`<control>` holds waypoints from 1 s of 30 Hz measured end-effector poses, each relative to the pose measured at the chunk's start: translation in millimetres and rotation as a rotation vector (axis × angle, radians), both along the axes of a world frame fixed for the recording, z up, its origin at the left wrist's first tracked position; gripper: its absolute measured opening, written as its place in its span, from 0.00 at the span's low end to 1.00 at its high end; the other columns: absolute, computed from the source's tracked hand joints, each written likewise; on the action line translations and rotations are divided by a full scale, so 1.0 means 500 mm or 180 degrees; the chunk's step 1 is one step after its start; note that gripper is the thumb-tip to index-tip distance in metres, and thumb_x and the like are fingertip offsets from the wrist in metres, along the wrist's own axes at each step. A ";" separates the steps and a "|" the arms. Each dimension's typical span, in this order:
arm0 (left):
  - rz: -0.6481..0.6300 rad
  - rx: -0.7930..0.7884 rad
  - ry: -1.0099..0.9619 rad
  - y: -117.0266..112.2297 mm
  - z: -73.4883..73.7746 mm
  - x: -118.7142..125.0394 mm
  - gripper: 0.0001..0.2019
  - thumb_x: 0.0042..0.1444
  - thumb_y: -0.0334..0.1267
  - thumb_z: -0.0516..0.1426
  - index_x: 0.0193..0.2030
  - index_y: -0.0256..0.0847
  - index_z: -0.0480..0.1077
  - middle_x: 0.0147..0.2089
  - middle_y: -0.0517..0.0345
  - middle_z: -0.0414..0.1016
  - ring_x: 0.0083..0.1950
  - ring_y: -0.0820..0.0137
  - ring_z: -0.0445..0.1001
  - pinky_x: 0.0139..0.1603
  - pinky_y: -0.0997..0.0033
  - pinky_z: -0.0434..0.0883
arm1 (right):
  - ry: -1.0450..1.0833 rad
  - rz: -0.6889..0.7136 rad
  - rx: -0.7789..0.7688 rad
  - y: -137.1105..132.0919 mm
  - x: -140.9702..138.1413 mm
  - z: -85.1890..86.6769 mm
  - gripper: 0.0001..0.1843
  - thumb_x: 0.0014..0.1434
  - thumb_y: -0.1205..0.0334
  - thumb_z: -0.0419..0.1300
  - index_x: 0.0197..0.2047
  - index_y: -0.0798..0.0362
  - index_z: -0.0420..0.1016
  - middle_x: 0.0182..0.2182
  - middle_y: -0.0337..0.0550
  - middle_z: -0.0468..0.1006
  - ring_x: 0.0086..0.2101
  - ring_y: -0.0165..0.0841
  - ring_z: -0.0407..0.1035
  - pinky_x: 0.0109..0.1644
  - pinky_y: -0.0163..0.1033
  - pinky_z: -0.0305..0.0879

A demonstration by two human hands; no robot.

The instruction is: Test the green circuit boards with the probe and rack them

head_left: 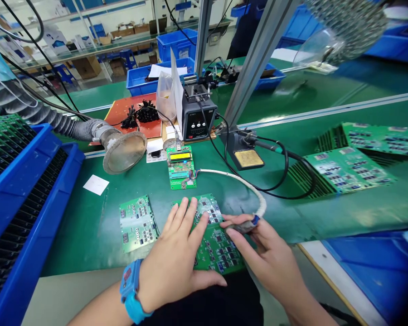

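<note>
My left hand (177, 253) lies flat with fingers spread over a green circuit board (221, 246) at the table's front edge, covering its left part. In my right hand (268, 253) is a grey taped probe (242, 226), pinched between thumb and fingers, its end at the board's right edge. Whether its tip touches the board I cannot tell. A white wrapped cable (240, 177) runs from the probe to a small board with a yellow display (181, 165). Left of my left hand lies another green circuit board (138, 222).
Blue trays (59, 199) full of boards stand at the left. A fume duct (125, 151) hangs beside a soldering station (199, 118). Its iron stand (246, 156) and looping black cord sit right of centre. Stacked boards (343, 170) lie at the right, and a metal post (255, 68) rises behind.
</note>
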State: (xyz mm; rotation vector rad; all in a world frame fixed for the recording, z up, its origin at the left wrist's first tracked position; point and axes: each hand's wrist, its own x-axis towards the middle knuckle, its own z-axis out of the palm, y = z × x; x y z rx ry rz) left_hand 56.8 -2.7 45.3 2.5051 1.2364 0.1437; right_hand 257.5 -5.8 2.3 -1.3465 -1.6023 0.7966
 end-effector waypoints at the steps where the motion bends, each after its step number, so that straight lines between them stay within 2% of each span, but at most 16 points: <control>1: 0.0026 -0.0033 -0.0003 0.000 0.000 0.000 0.53 0.46 0.65 0.61 0.70 0.33 0.46 0.73 0.36 0.31 0.72 0.46 0.28 0.65 0.37 0.52 | 0.0013 -0.0016 -0.0006 -0.001 0.000 0.000 0.06 0.61 0.60 0.57 0.42 0.49 0.69 0.39 0.45 0.80 0.44 0.37 0.76 0.49 0.40 0.72; 14: 0.0188 -0.0341 -0.0145 0.016 0.021 0.002 0.56 0.34 0.67 0.65 0.66 0.35 0.56 0.72 0.30 0.29 0.71 0.37 0.32 0.62 0.31 0.51 | 0.0045 -0.0072 -0.0075 0.000 -0.001 0.001 0.06 0.60 0.58 0.58 0.41 0.50 0.70 0.39 0.47 0.81 0.41 0.39 0.77 0.49 0.43 0.73; 20: 0.0220 -0.0242 -0.0179 0.016 0.017 0.004 0.56 0.33 0.70 0.64 0.65 0.36 0.58 0.72 0.31 0.33 0.70 0.35 0.30 0.63 0.28 0.43 | 0.0006 -0.0093 -0.0050 0.000 -0.001 0.004 0.06 0.60 0.58 0.58 0.40 0.49 0.70 0.38 0.45 0.80 0.41 0.38 0.76 0.48 0.41 0.73; 30: 0.0216 -0.0338 -0.0127 0.027 0.025 0.007 0.57 0.32 0.72 0.62 0.64 0.35 0.59 0.72 0.30 0.35 0.70 0.32 0.34 0.63 0.27 0.47 | 0.0006 -0.0158 0.0020 0.003 -0.008 0.009 0.06 0.59 0.58 0.58 0.38 0.49 0.69 0.35 0.46 0.81 0.38 0.38 0.78 0.45 0.40 0.75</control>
